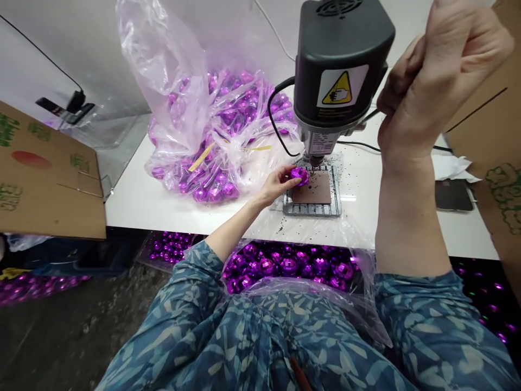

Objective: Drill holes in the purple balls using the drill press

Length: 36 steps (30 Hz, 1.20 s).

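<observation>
Left hand (277, 185) pinches a purple faceted plastic ball (300, 176) on the brown plate (316, 190) beneath the spindle of the black bench drill (342, 60), near the white table (163, 206) front edge. Right hand (431, 81), fisted, grips the drill's thin dark lever (369, 116).

My white table (163, 201) carries a clear plastic bag of purple faceted balls (203, 136) at its back left. The bench drill's slotted base (309, 209) stands near the front edge amid dark shavings (285, 222). A black phone (453, 194) and crumpled paper (451, 167) lie toward the right edge.
</observation>
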Tool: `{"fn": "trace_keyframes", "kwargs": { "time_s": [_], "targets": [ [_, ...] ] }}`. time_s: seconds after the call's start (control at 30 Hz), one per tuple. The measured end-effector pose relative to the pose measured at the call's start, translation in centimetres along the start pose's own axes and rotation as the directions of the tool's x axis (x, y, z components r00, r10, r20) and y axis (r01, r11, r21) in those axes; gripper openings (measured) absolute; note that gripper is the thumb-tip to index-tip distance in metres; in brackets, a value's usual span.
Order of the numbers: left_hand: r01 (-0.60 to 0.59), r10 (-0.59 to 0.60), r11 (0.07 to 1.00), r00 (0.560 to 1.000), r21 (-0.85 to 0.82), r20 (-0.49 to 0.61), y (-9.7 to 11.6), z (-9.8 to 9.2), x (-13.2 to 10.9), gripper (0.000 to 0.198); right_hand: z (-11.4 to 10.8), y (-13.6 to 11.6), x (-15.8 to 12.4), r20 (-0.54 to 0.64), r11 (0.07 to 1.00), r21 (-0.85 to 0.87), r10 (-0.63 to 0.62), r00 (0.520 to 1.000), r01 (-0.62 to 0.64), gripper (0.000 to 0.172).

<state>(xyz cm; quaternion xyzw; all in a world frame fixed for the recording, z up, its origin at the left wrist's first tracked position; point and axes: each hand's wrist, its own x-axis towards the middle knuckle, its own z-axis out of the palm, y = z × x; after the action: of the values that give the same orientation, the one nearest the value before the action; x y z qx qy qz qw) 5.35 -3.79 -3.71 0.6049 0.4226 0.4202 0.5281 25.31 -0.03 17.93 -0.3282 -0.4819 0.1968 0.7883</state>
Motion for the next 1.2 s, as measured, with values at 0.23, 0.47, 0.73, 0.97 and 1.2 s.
{"fn": "trace_keyframes", "kwargs": {
  "time_s": [0.23, 0.47, 0.73, 0.97, 1.2],
  "targets": [
    [0.021, -0.024, 0.998, 0.997, 0.058, 0.067, -0.3, 1.0, 0.8, 0.073, -0.4, -0.7, -0.6, 0.039, 0.989, 0.146, 0.010, 0.999, -0.015, 0.048],
    [-0.084, 0.105, 0.942, 0.993, 0.326, -0.048, 0.1, 2.7, 0.5, 0.064, -0.7, 0.1, -0.2, 0.048, 0.979, 0.205, -0.007, 0.999, -0.003, 0.050],
    [-0.121, 0.167, 0.935, 0.979, 0.334, -0.113, -0.9, 5.0, -0.6, 0.055, -0.6, -1.0, -1.0, 0.056, 0.987, 0.160, 0.011, 0.998, -0.019, 0.068],
    [-0.154, 0.184, 0.954, 0.978, 0.259, -0.096, -1.4, 5.2, -0.8, 0.055, -1.2, -0.9, -1.5, 0.067, 0.990, 0.133, -0.064, 0.996, 0.054, 0.071],
    [-0.184, 0.216, 0.944, 0.972, 0.274, -0.090, -1.6, 5.0, -0.7, 0.054, -2.8, -0.5, -5.4, -0.028, 0.973, 0.141, -0.182, 0.983, 0.184, 0.077]
  ]
}}
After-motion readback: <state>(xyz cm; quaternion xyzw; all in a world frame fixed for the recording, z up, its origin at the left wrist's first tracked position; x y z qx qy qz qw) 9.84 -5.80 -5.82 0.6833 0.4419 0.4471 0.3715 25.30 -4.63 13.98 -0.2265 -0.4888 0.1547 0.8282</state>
